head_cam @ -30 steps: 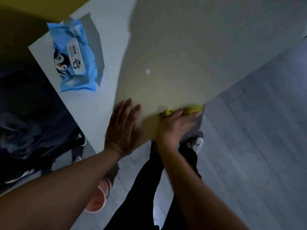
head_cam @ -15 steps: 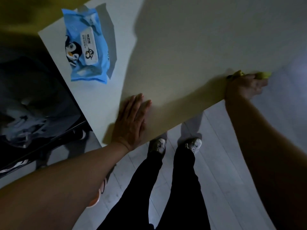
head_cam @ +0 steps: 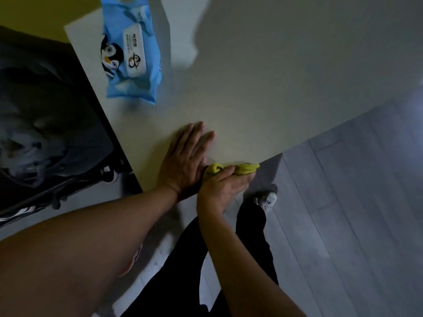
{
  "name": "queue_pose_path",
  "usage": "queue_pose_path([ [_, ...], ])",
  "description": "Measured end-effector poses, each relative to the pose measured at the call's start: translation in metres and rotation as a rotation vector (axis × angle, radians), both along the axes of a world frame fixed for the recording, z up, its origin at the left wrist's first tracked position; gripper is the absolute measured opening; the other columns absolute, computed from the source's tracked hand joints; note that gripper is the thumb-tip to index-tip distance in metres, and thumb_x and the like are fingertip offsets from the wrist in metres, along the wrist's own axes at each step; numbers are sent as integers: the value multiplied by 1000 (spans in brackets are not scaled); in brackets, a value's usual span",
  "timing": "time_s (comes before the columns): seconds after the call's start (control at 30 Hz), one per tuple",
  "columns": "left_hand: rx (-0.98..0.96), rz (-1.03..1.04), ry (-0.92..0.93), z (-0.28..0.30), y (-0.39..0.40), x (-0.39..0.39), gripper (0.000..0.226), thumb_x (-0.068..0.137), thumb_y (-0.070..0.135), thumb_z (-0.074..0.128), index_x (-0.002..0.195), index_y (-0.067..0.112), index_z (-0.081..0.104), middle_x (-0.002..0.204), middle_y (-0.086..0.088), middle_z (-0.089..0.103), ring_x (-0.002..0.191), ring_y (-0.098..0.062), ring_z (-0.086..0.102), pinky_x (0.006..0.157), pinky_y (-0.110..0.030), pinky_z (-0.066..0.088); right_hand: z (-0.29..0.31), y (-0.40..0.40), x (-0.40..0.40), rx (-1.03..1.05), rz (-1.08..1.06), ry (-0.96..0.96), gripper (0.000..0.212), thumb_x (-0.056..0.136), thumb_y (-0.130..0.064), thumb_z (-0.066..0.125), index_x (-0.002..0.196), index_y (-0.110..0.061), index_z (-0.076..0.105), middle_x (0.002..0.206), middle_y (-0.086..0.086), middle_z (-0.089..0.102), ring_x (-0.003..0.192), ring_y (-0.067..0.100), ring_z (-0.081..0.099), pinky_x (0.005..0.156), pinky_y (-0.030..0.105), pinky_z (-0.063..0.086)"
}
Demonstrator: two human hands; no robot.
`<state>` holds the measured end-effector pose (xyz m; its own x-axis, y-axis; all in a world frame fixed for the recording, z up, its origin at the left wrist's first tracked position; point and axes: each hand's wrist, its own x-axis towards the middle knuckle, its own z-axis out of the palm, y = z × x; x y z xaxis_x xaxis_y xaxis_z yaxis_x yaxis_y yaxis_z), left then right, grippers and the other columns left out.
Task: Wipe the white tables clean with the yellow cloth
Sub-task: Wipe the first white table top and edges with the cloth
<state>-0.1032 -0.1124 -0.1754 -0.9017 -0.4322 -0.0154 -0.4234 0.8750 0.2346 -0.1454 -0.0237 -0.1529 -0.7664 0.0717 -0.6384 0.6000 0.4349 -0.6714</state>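
On the white table (head_cam: pixel 263 92), the top is matte and lit unevenly: a pale band runs along its left side, and a broad shadow covers the middle and near portion. Its near edge runs diagonally from lower left to upper right, with grey plank flooring (head_cam: pixel 343 213) below it. A blue wet-wipe pack (head_cam: pixel 130 53), printed with penguins and fitted with a white flap, lies flat near the table's far left corner, well apart from both hands. Left of the table stands a dark item with a black frame (head_cam: pixel 45 133); its nature cannot be determined in the low light. A yellow-green surface (head_cam: pixel 34 12) shows at the upper left corner.

The left hand (head_cam: pixel 183 161) lies palm down on the tabletop near the edge, fingers straight and close together, holding nothing. The right hand (head_cam: pixel 223 186) is just beside it, touching or nearly touching, fingers curled around the yellow cloth (head_cam: pixel 238 169).

The cloth is bunched into a rolled, lumpy wad, bright yellow-green with a towel-like texture. It sits at the table's near edge, protruding from the grip on both sides, its right end reaching the table's edge line.

Below the hands are the person's black trouser legs (head_cam: pixel 206 259) and a grey-white shoe (head_cam: pixel 266 200) on the floor.
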Motion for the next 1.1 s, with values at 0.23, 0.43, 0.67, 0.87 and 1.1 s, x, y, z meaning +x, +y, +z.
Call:
queue_pose_path([
  [0.23,52,-24,56,0,-12,18,53,105,25,38,157,11,43,164,-21,34,151,-42,33,124,-55,26,-17,14,-117,62,-182,137,53,107,-31,33,155,-13,19,152,18,33,135,35,40,110,34,31],
  [0.43,13,18,29,4,-39,70,57,106,26,35,163,18,31,170,-16,23,158,-37,19,127,-54,19,-36,24,-209,239,-245,250,51,107,-34,32,153,-13,26,147,17,42,129,34,49,102,36,38],
  [0.67,5,43,46,-3,-38,68,55,108,28,31,162,18,34,170,-14,26,158,-36,19,127,-54,19,-22,10,-96,230,-37,213,59,107,-29,31,158,-5,12,160,23,19,145,37,25,112,34,17],
  [0.87,-16,48,39,-1,-37,66,56,107,31,29,161,19,36,168,-15,28,156,-37,22,126,-55,21,-11,-6,5,76,-49,60,62,108,-36,26,160,-15,0,162,12,16,144,28,24,108,19,13],
  [1.1,-43,40,43,-2,-36,67,53,106,25,36,159,17,41,166,-18,31,155,-41,25,126,-56,23,-16,-6,-17,47,-128,111,59,108,-36,28,160,-18,5,154,14,26,138,32,36,110,36,30],
])
